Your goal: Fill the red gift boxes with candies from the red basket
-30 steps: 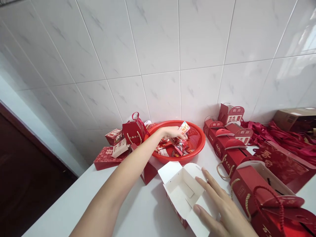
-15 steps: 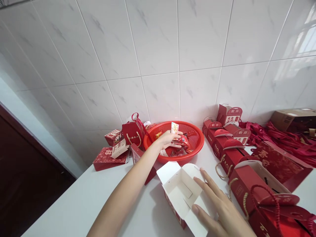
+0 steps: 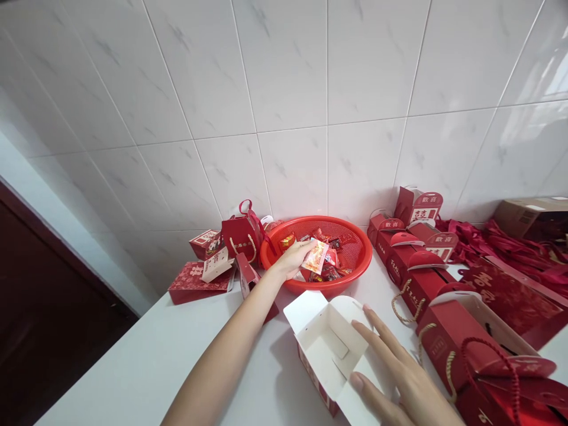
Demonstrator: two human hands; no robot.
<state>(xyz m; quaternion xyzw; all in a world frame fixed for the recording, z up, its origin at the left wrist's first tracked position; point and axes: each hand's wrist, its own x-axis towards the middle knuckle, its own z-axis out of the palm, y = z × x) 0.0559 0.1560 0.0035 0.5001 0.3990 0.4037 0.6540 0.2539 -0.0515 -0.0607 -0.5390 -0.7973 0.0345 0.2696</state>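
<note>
Our left hand (image 3: 296, 258) has lowered and tilted its pinched sachet (image 3: 315, 256) over the red perforated basket (image 3: 331, 289); our right hand (image 3: 406, 373), fingers spread on the open gift box (image 3: 312, 343), could deform it by pressing strongly.

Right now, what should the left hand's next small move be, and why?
Probably carry the packet in the left hand over to the white-lined box: it stands open nearby, its bare inside shows, and the right hand is at its flaps.
</note>
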